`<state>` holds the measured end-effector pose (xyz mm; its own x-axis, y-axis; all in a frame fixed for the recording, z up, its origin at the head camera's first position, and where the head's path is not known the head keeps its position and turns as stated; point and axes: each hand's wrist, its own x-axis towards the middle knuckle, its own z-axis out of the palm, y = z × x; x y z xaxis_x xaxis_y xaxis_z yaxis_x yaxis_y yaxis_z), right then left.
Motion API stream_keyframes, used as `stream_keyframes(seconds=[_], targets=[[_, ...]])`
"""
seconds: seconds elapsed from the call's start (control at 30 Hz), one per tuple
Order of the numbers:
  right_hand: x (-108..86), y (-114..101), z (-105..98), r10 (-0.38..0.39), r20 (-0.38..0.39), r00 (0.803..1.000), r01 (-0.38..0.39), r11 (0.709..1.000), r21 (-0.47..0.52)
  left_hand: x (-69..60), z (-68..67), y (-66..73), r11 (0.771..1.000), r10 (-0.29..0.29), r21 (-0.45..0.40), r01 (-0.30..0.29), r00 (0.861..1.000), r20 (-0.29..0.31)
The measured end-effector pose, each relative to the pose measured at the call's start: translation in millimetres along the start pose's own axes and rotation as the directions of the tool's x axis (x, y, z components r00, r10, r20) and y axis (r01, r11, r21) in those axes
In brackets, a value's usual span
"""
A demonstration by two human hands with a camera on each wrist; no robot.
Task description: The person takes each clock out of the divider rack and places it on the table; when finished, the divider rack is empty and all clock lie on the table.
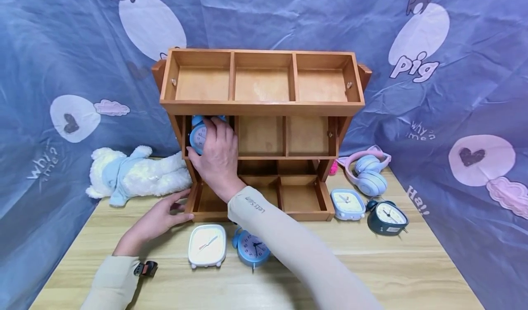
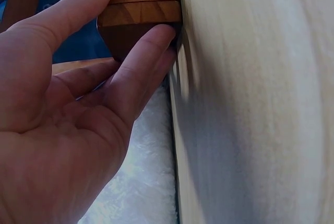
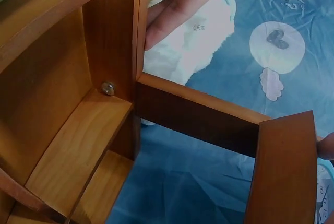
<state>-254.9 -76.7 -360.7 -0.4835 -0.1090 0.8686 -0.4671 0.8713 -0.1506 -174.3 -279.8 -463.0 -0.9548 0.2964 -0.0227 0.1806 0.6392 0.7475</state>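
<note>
A three-tier wooden organizer (image 1: 263,108) stands at the back of the table. In its middle tier, at the left compartment, my right hand (image 1: 216,152) grips a blue twin-bell alarm clock (image 1: 199,138), its dial partly covered by the fingers. Only a sliver of that clock (image 3: 324,195) shows at the right wrist view's edge. My left hand (image 1: 162,216) touches the bottom tier's front left corner (image 2: 140,12) with fairly straight fingers and thumb. In front of the organizer are a white square clock (image 1: 207,246) and another blue alarm clock (image 1: 252,248), partly behind the right sleeve.
A white plush toy (image 1: 140,175) in a blue top lies left of the organizer. To the right are a light-blue square clock (image 1: 348,203), a dark green alarm clock (image 1: 387,217), cat-ear headphones (image 1: 369,172) and a small pink object (image 1: 333,168). Blue printed cloth (image 1: 264,17) hangs behind.
</note>
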Motion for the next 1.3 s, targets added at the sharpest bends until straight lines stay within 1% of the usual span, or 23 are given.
stream_keyframes(seconds=[0.2, 0.37, 0.63, 1.1, 1.3], targets=[[-2.4, -2, 1, 0.022, 0.011, 1.0, -0.022, 0.999, -0.024, 0.2, 0.1, -0.1, 1.0, -0.004, -0.001, 0.004, 1.0, 0.005], [-3.0, -3, 2, 0.029, -0.008, 1.0, -0.029, 0.999, -0.02, -0.3, 1.1, -0.3, 1.0, -0.009, -0.004, 0.009, 1.0, 0.016], [-2.2, -2, -1, 0.033, -0.017, 0.999, -0.033, 0.999, 0.013, 0.2, 1.5, -0.9, 1.0, -0.01, -0.013, 0.01, 1.0, 0.007], [0.1, -2, -8, 0.035, -0.03, 0.999, -0.033, 0.998, 0.061, -0.7, -0.7, -1.3, 1.0, -0.004, -0.003, 0.004, 1.0, -0.006], [2.1, -2, -15, 0.068, -0.049, 0.996, -0.061, 0.99, 0.131, 1.1, 0.5, -2.3, 1.0, -0.006, -0.001, 0.006, 1.0, 0.002]])
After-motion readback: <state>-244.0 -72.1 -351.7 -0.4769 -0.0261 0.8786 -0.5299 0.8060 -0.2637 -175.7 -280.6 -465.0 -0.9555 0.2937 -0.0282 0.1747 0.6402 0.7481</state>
